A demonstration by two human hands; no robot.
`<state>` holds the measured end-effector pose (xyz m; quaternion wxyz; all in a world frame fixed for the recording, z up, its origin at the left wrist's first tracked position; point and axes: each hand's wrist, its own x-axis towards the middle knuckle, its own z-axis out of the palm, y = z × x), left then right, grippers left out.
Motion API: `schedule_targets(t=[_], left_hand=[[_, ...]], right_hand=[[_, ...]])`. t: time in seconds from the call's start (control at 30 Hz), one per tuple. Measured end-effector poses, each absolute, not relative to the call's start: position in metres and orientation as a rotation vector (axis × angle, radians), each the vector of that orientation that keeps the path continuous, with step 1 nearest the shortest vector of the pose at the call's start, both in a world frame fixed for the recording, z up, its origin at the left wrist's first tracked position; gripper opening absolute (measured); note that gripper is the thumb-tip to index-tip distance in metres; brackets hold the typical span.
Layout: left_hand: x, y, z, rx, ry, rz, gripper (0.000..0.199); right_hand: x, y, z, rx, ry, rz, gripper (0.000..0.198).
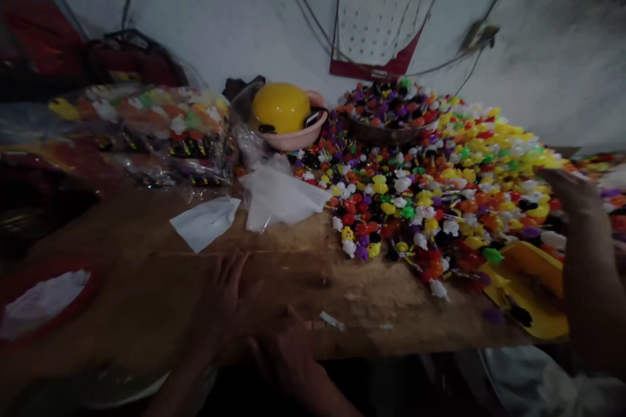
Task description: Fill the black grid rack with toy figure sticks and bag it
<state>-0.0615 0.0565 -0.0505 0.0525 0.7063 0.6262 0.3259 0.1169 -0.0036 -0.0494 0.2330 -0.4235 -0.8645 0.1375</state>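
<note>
My left hand [222, 300] rests on the wooden table [132, 273], fingers stretched out and apart, holding nothing. Just ahead of its fingertips lies a white paper sheet [206, 223], with a crumpled clear plastic bag [278, 199] beside it. My right hand [288, 345] is low at the table's front edge, to the right of the left one. Its fingers are dark and smeared by motion, so their shape is unclear. A small pale strip [332, 321] lies on the wood to the right of it.
A large heap of small colourful plastic toys [430, 202] covers the table's right side, partly around a bowl [386, 133]. Another person's arm [581, 228] reaches over it by a yellow scoop [525, 287]. Bagged toys [161, 130], a yellow helmet-like dome [281, 107] and a red basin [90, 293] stand left.
</note>
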Motion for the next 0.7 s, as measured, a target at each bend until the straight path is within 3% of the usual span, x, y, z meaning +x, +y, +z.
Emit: schedule_targets(t=[0.17,0.3,0.47,0.6,0.7], left_hand=[[-0.058,0.067,-0.059,1.927,1.813,1.397,0.050],[-0.060,0.067,-0.066,1.874,1.735,1.504,0.041],[-0.040,0.071,-0.038,1.983,1.678,1.404,0.041],[0.002,0.104,-0.012,2.187,1.529,1.084,0.046],[0.023,0.132,-0.016,2.263,1.535,0.906,0.050]], right_hand=[[0.116,0.000,-0.046,-1.206,-2.425,0.267,0.032],[0.113,0.000,-0.033,-1.242,-2.472,0.262,0.029],[0.105,0.000,-0.024,-1.216,-2.545,0.245,0.034],[0.100,0.002,-0.024,-1.183,-2.612,0.282,0.039],[0.104,0.001,-0.024,-1.119,-2.648,0.357,0.031]])
